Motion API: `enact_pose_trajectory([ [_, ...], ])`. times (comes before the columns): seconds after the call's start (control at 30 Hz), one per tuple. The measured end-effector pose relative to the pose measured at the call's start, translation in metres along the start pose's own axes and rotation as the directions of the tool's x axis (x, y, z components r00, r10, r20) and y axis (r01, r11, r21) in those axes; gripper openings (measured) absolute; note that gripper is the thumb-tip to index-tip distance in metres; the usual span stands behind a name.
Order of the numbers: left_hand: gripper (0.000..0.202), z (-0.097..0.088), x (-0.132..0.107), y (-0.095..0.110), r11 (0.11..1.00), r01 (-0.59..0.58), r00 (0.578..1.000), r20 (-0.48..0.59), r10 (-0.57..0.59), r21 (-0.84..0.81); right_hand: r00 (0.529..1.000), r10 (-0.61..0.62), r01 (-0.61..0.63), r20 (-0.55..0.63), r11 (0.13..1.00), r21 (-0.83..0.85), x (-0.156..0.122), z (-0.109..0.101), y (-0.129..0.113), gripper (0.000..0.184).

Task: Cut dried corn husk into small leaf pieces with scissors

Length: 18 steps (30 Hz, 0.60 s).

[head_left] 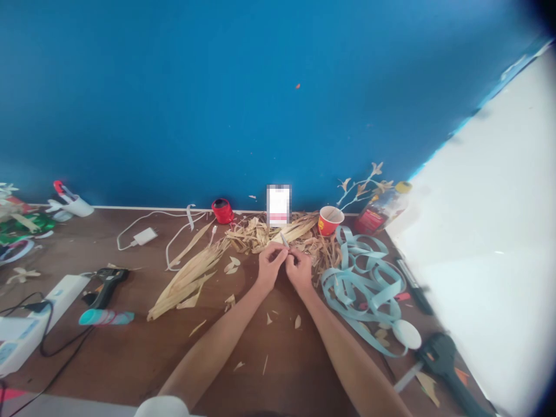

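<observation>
In the middle of the table my left hand (271,262) and my right hand (299,267) meet, thumbs and fingers pinched together. A small pale pointed piece (284,239) sticks up between their fingertips; its lower end is hidden, and I cannot tell its kind. Just behind the hands lies a heap of dried corn husks (248,233). A longer bundle of husks (191,278) spreads to the left of my left hand. Small husk scraps (297,322) lie on the brown table (278,359) between my forearms.
A red cup (328,222), tangled light-blue ribbon (347,284) and a black glue gun (443,356) are on the right. Leftward are a red round object (223,212), a white charger (145,236), another glue gun (108,284) and a power strip (56,307). A blue wall (174,104) stands behind.
</observation>
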<state>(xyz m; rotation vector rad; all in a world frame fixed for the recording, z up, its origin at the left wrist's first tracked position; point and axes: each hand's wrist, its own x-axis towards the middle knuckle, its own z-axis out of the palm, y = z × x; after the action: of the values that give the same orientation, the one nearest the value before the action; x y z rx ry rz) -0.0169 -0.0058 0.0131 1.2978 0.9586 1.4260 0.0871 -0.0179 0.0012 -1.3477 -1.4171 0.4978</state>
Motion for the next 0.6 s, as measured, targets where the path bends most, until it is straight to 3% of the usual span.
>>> enact_pose_trajectory([
  [0.3, 0.024, -0.0015, -0.0028, -0.0045, 0.998, 0.026, 0.998, 0.064, -0.022, -0.055, 0.998, 0.006, -0.01, -0.066, 0.998, -0.068, -0.0005, -0.0015, -0.0049, 0.023],
  [0.6, 0.02, 0.0001, -0.0011, -0.0001, 0.999, -0.019, 1.0, 0.005, 0.019, 0.035, 0.995, 0.045, -0.062, -0.09, 0.977, -0.202, 0.0006, 0.0036, -0.0025, 0.024],
])
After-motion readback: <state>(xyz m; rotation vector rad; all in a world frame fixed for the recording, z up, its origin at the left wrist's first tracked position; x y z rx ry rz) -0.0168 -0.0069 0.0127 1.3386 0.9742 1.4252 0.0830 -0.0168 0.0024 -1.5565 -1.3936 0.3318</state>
